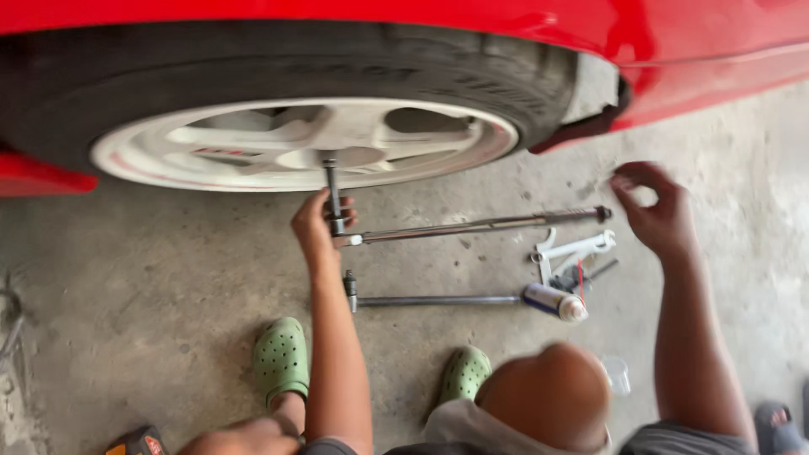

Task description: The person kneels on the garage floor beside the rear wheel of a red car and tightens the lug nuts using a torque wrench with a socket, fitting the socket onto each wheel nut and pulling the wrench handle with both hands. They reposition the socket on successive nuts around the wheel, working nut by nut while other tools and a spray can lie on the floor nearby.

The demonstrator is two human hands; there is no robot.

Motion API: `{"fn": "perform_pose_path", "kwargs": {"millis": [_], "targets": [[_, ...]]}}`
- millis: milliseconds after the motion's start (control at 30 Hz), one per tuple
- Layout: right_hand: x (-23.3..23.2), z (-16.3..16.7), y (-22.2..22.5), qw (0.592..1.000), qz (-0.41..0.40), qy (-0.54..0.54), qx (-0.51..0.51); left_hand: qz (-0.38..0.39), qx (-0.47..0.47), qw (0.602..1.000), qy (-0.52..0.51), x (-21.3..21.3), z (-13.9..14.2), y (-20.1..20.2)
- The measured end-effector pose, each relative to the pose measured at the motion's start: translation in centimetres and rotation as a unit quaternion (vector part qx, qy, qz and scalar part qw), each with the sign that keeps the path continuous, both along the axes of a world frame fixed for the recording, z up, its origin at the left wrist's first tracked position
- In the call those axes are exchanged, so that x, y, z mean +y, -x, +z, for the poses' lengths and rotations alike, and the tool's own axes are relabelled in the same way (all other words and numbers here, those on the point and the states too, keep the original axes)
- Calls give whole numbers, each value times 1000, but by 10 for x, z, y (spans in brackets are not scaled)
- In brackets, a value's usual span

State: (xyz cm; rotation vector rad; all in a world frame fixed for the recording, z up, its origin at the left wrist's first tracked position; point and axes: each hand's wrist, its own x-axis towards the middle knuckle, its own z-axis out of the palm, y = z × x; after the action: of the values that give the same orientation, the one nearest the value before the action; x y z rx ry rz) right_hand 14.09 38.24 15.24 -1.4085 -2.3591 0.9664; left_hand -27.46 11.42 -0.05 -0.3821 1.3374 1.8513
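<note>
Wrench (472, 226): one, long and chrome, with a dark extension bar (332, 185) running from its head up to the hub of the white wheel (303, 145). Its handle lies level, pointing right, with the dark end near (602, 214).

Left hand (316, 229): one; grip wrapped around the extension bar just above the wrench head, fingers closed on it.

Right hand (653, 211): one; raised well apart from the wrench handle, holding nothing, grip loosely curled with thumb and forefinger curved toward each other but not touching.

Wheel: one, white with spokes, in a black tyre (253, 80) under a red car body (691, 50).

Second bar (434, 300): one, long and grey, flat on the concrete floor (143, 286) below the wrench.

Spray can (554, 302): one, lying on its side at the right end of that bar, with a thin red straw.

White tool (573, 250): one, lying on the floor just above the can; its kind cannot be told.

Green clogs: two, one at (281, 357), one at (464, 372), both on the floor.

Clear cup (616, 373): one, near the right knee.
</note>
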Motion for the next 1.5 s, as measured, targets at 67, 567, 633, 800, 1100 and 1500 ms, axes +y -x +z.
{"fn": "perform_pose_path", "kwargs": {"millis": [67, 567, 633, 800, 1100, 1500], "targets": [[-42, -32, -41, 973, -73, -199, 94, 1, 16, 1000, 12, -7, 2, 1], [-233, -209, 44, 921, 326, 42, -207, -58, 151, 982, 94, -18, 39, 18], [-240, -213, 29, 925, 325, 18, -195, -107, 114, 984, 86, -16, 39, 20], [-260, -220, -39, 948, 268, 11, -168, -116, 126, 984, 46, -13, 47, 21], [-361, -184, -226, 928, -30, 233, -289, -138, 118, 981, 65, 2, 51, 20], [-415, -172, -253, 818, -232, 375, -369, -131, 153, 978, 63, -8, 43, 24]]}}
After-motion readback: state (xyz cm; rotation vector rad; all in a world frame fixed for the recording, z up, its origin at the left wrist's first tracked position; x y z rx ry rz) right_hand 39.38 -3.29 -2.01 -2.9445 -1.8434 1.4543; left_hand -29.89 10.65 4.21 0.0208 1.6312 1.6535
